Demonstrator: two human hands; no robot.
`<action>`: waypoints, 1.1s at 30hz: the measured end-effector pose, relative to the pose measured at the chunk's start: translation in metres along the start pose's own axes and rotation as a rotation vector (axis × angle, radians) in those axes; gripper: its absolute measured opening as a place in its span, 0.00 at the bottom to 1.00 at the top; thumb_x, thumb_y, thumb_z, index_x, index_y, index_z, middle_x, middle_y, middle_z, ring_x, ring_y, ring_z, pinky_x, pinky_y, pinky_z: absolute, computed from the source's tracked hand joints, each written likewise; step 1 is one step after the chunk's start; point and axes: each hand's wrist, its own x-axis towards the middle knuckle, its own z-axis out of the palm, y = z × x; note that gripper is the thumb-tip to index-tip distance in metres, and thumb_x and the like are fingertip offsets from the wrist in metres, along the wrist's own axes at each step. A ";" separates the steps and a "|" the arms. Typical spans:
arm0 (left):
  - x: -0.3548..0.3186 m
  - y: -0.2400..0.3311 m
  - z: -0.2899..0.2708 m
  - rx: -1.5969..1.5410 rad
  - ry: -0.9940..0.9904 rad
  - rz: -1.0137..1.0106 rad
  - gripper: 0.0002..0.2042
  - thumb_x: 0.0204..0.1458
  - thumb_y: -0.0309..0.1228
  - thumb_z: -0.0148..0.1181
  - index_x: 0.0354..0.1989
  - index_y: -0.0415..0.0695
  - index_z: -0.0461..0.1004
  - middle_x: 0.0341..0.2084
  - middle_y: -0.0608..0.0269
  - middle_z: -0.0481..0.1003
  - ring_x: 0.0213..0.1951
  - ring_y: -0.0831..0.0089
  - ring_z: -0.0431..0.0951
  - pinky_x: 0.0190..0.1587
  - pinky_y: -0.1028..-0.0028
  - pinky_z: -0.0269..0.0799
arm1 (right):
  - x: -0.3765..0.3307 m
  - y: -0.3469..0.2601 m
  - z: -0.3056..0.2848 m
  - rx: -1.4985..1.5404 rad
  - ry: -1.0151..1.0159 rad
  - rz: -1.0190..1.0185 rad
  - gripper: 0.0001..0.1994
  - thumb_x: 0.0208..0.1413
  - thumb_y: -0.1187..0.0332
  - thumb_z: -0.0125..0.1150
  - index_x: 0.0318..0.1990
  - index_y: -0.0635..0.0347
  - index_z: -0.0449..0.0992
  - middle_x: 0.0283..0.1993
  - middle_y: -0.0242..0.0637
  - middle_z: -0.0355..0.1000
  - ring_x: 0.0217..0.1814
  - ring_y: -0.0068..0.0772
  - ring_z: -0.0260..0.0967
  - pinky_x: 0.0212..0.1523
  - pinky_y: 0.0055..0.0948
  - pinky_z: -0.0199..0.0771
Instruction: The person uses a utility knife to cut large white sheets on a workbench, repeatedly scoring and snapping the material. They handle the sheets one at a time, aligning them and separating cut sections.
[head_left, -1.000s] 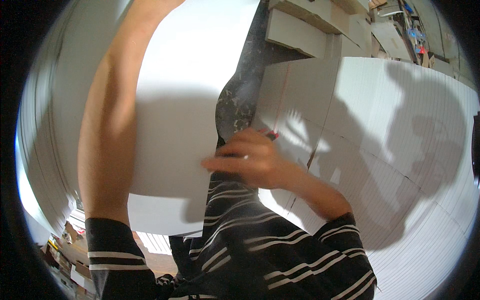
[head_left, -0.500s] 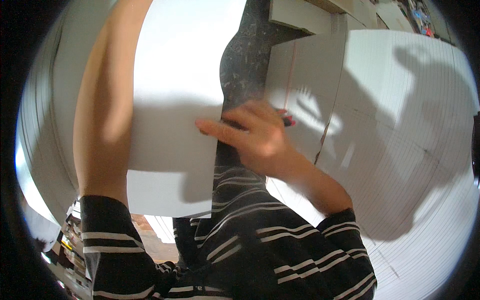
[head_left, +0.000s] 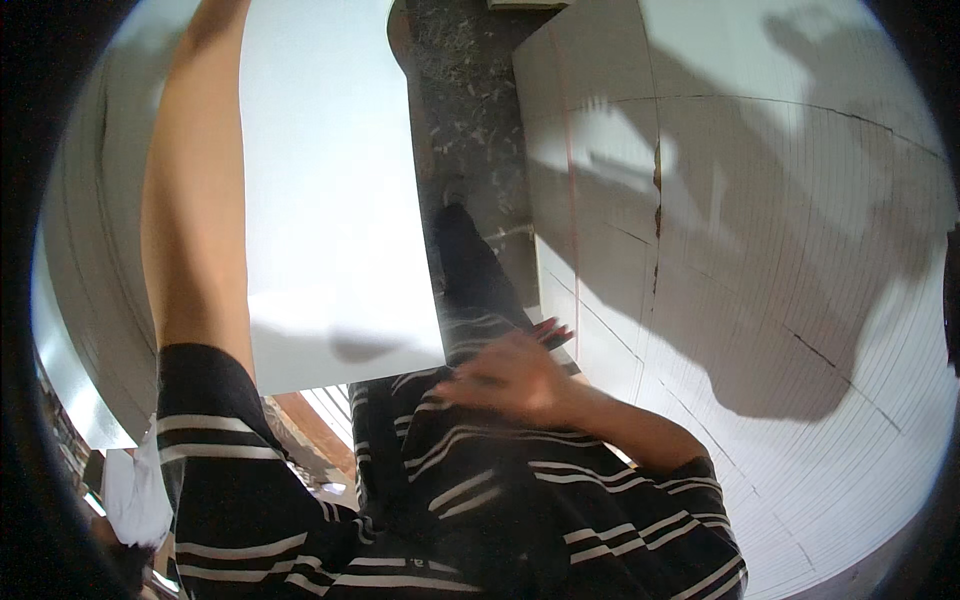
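A large smooth white sheet with a curved notch in its right edge runs from the top of the view down to my lap. My left forearm lies along the sheet's left side, and its hand is beyond the upper edge of the view. My right hand is just right of the sheet's lower right corner, in front of my striped shirt. It is smeared by motion, with the fingers curled. A small dark thing with red ends sticks out behind the hand; its kind is not clear.
Large white panels with thin lines and cracks stand on the right, with my shadow across them. Between them and the sheet is a dark, speckled floor. More pale panels line the left. A crumpled white bag-like thing lies lower left.
My right hand has moved down from over the sheet's right edge to its lower corner. The view has shifted, and the sheet's lower edge sits higher. My left hand stays out of view.
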 end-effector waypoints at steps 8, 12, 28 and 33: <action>-0.104 0.045 -0.031 0.409 -0.114 -0.052 0.15 0.64 0.30 0.54 0.57 0.45 0.77 0.63 0.49 0.73 0.68 0.52 0.68 0.73 0.58 0.60 | 0.112 0.103 -0.036 0.194 0.450 0.059 0.20 0.68 0.77 0.54 0.65 0.53 0.76 0.48 0.39 0.83 0.30 0.26 0.74 0.30 0.27 0.73; -0.130 0.055 -0.042 0.447 -0.066 -0.051 0.15 0.64 0.29 0.54 0.59 0.46 0.76 0.64 0.48 0.72 0.69 0.51 0.67 0.74 0.57 0.58 | 0.188 0.134 -0.037 0.240 0.447 0.014 0.19 0.68 0.77 0.55 0.64 0.52 0.78 0.40 0.36 0.82 0.20 0.17 0.62 0.21 0.21 0.61; -0.119 0.057 -0.036 0.483 -0.139 -0.095 0.20 0.65 0.31 0.52 0.65 0.46 0.72 0.69 0.46 0.65 0.72 0.48 0.61 0.75 0.50 0.52 | -0.030 -0.014 0.057 0.168 0.005 -0.044 0.33 0.54 0.77 0.64 0.69 0.39 0.73 0.44 0.36 0.77 0.47 0.36 0.73 0.49 0.41 0.71; -0.175 0.106 -0.035 0.654 -0.299 0.238 0.25 0.70 0.47 0.48 0.74 0.58 0.63 0.75 0.54 0.59 0.76 0.53 0.56 0.75 0.47 0.49 | -0.087 -0.013 0.065 0.307 0.133 0.335 0.27 0.64 0.78 0.58 0.70 0.43 0.71 0.54 0.38 0.79 0.48 0.35 0.76 0.52 0.36 0.76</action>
